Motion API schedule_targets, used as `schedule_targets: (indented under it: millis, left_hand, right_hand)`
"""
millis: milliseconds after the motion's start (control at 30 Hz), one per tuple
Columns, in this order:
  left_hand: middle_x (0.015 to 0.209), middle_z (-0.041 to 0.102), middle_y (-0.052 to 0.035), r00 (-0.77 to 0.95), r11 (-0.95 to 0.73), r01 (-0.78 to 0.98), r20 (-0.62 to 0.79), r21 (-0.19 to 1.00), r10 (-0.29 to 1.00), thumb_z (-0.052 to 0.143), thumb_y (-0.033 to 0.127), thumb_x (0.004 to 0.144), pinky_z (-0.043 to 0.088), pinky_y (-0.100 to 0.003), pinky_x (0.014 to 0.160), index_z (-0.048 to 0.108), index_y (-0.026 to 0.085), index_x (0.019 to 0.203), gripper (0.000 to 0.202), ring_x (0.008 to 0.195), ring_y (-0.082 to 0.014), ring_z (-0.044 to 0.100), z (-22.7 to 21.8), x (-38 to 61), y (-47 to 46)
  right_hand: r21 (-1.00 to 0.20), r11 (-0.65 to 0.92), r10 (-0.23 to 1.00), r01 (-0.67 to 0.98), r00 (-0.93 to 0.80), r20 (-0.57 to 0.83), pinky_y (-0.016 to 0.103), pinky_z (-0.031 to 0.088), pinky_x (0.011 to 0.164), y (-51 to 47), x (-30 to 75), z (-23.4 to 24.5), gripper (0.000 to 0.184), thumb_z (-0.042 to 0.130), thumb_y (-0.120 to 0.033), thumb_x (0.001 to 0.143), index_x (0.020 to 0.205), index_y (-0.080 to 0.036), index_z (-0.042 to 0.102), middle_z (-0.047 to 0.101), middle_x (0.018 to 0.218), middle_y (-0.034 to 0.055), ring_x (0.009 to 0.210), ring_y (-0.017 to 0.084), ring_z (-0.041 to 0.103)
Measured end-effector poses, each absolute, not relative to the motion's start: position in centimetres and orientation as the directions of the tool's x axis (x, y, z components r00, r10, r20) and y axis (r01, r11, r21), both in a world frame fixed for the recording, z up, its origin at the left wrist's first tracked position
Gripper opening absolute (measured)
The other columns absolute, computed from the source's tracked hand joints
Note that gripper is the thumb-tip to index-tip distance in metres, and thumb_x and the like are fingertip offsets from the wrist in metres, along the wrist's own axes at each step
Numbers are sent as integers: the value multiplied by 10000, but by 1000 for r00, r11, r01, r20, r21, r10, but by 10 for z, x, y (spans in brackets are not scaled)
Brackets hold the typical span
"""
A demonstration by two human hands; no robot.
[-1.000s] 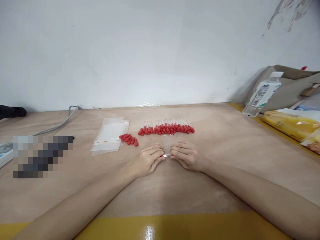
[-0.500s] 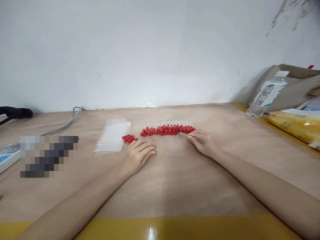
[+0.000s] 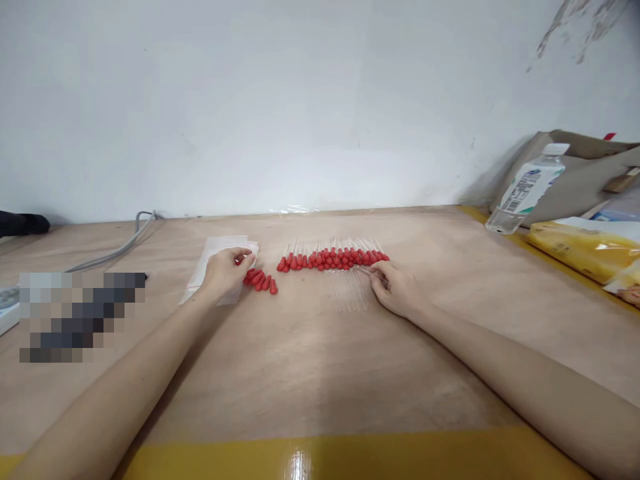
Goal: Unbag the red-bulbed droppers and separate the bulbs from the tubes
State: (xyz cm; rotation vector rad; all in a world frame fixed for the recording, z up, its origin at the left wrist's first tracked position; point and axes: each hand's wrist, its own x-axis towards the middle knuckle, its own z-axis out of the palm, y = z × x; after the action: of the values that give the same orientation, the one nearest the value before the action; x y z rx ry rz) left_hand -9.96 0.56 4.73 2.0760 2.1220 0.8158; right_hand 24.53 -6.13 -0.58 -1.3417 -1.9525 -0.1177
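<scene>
Pinching clear tube (image 3: 367, 270) betw. thumb & fingertips of R hand (image 3: 395, 288), just R of ctr of frame; held aslant, pointing L, near lower edge of row of red-bulbed droppers (image 3: 340, 257); too blurry to tell exact no. of tubes in grip. Reaching w/ L hand (image 3: 225, 272) at ctr-L of frame, over clear plastic bags (image 3: 213, 247) & just beside loose red bulbs (image 3: 260, 280); curled, w/ thumb & fingers close tog. and bit of red visible in betw.; can't tell for sure if pinching a bulb. Lying side by side across ctr of frame: said droppers, red ends twd. bottom, thin clear stems twd. top. Just below, flat on table (image 3: 320, 373) & near R fingertips: bunch of bare clear tubes (image 3: 345, 293), roughly parallel. Flat under L hand: bags, overlapping, partly hidden. In L part of frame: grey cable (image 3: 115, 253), white power strip (image 3: 10, 317) at edge, plus pixelated dark item (image 3: 85, 310), can't ID; black item (image 3: 23, 223) above, cut off by edge. In R part of frame: bottle (image 3: 530, 187) w/ white cap, tilted, just in front of grey-beige bag (image 3: 583, 183); yellow packet (image 3: 575, 250) below. Along bottom: shiny yellow strip (image 3: 240, 460). Across top: pale wall (image 3: 300, 100).
</scene>
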Motion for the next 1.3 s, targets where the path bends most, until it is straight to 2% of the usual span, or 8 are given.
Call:
schedule_targets:
  millis: [267, 433, 533, 633, 733, 967, 1167, 1300]
  left_hand:
    - [814, 674, -48, -90, -39, 932, 332, 362, 939, 468, 472, 762, 425, -288, 681, 668, 195, 891, 366, 779, -210, 600, 41, -102, 7]
    - [844, 633, -53, -65, -91, 953, 491, 289, 869, 466, 460, 773, 420, -319, 727, 668, 203, 861, 339, 798, -221, 571, 46, -98, 0]
    - [831, 600, -56, 40, -193, 958, 567, 211, 822, 475, 418, 775, 409, -332, 775, 667, 199, 839, 298, 832, -223, 546, 49, -86, -7]
    - [845, 583, -59, 179, -281, 952, 519, 124, 836, 495, 423, 761, 394, -358, 812, 665, 214, 789, 271, 884, -238, 516, 51, -71, -11]
    - [923, 572, -77, 200, -258, 962, 416, 89, 887, 500, 508, 739, 372, -407, 846, 663, 223, 788, 332, 966, -273, 482, 53, -58, -9]
    - [941, 567, -96, 136, -171, 978, 258, 116, 956, 487, 550, 727, 369, -439, 858, 663, 231, 749, 366, 1027, -303, 466, 51, -48, 6]
    - [943, 584, -104, 32, -120, 971, 385, 206, 922, 484, 428, 760, 396, -418, 840, 630, 186, 774, 283, 978, -297, 502, 47, -53, -3]
    - [845, 598, -66, 103, -285, 912, 507, 295, 855, 471, 350, 791, 434, -340, 755, 560, 171, 813, 201, 843, -224, 549, 48, -54, -23]
  right_hand:
    - [-261, 480, 748, 837, -236, 620, 299, 419, 675, -64, 237, -7, 186, 463, -209, 791, 861, -157, 627, 618, 736, 64, 675, 168, 547]
    - [-224, 506, 739, 833, -284, 611, 315, 402, 731, -68, 235, -4, 199, 473, -264, 819, 894, -168, 631, 630, 740, 54, 728, 175, 553]
    - [-203, 521, 731, 829, -311, 607, 327, 396, 749, -69, 235, -2, 238, 481, -337, 828, 908, -167, 628, 637, 795, 64, 757, 181, 547]
    - [-197, 551, 727, 811, -351, 591, 344, 391, 768, -71, 236, 0, 299, 487, -414, 824, 937, -172, 622, 640, 886, 77, 805, 194, 542]
    - [-230, 565, 727, 792, -346, 593, 357, 385, 791, -72, 237, 1, 325, 480, -429, 829, 992, -178, 606, 645, 922, 75, 816, 194, 540]
    - [-358, 490, 771, 795, -204, 603, 358, 381, 781, -69, 238, 0, 253, 447, -359, 855, 897, -183, 624, 662, 833, 49, 808, 193, 555]
    - [-389, 480, 741, 786, -127, 659, 371, 405, 778, -65, 242, -2, 228, 423, -308, 865, 883, -181, 612, 652, 829, 56, 830, 202, 564]
    - [-386, 573, 636, 723, -95, 766, 348, 451, 790, -64, 244, -2, 217, 451, -279, 848, 955, -159, 597, 592, 914, 98, 884, 192, 553]
